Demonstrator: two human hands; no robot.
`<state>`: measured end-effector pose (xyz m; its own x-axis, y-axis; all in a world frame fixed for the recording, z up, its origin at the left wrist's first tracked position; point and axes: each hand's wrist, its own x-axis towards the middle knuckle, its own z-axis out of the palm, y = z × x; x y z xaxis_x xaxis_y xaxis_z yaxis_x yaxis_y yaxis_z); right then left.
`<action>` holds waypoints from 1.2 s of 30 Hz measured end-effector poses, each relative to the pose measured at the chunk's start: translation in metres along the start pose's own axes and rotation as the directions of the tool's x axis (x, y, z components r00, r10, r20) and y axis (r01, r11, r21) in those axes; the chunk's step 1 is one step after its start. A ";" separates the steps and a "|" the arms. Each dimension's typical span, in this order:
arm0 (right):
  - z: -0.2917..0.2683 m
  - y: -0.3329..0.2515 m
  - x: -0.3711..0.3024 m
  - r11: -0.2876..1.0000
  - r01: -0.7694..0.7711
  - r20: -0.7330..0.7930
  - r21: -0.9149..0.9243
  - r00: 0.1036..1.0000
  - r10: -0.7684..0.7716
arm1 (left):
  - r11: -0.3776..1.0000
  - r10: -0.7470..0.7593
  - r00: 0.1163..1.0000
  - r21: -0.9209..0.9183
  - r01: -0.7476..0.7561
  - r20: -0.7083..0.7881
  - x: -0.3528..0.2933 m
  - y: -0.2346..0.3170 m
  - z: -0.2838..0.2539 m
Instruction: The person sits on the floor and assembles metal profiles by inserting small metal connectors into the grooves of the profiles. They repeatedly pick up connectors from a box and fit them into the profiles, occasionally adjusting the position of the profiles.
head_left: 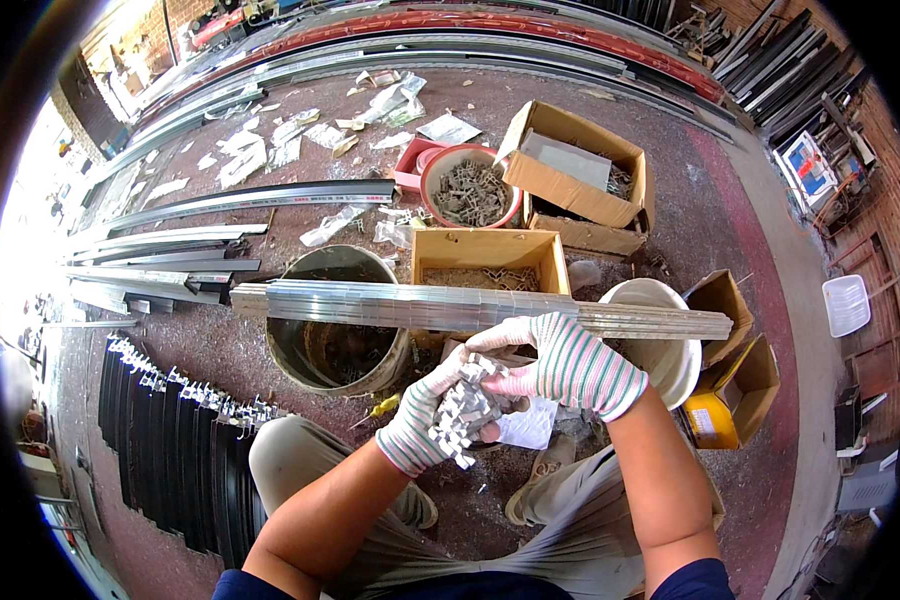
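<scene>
Both my hands wear white gloves with thin coloured stripes. Between them is a heap of small silvery metal pieces [464, 412], cut like short profile bits. My left hand [416, 428] cups the heap from the left and below, fingers partly hidden by it. From the right my right hand [580, 368] reaches over, fingers bent down onto the pieces at its upper edge. Just beyond my hands, a bundle of long silvery metal bars [390, 303] lies crosswise over a large round bucket [395, 350], a wooden box [490, 242] and a white bucket [675, 375].
A round tub of small metal parts [428, 190] and cardboard boxes [570, 190] stand farther off. Black profiles [175, 450] lie in a row at my left. A yellow box [710, 425] is at the right. Plastic scraps [245, 160] and long profiles [270, 200] litter the floor.
</scene>
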<state>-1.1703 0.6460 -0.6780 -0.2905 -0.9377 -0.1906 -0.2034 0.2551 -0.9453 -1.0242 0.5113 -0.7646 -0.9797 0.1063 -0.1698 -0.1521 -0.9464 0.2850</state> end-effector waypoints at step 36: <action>-0.009 0.013 -0.006 0.978 0.064 0.053 0.198 0.996 -0.076 | 0.999 -0.035 0.995 -0.010 0.036 0.097 0.005 -0.008 -0.009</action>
<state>-1.1802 0.6570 -0.6867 -0.2240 -0.9656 -0.1324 -0.0321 0.1431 -0.9892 -1.0267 0.5164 -0.7766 -0.9819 0.1681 -0.0872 -0.1857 -0.9449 0.2697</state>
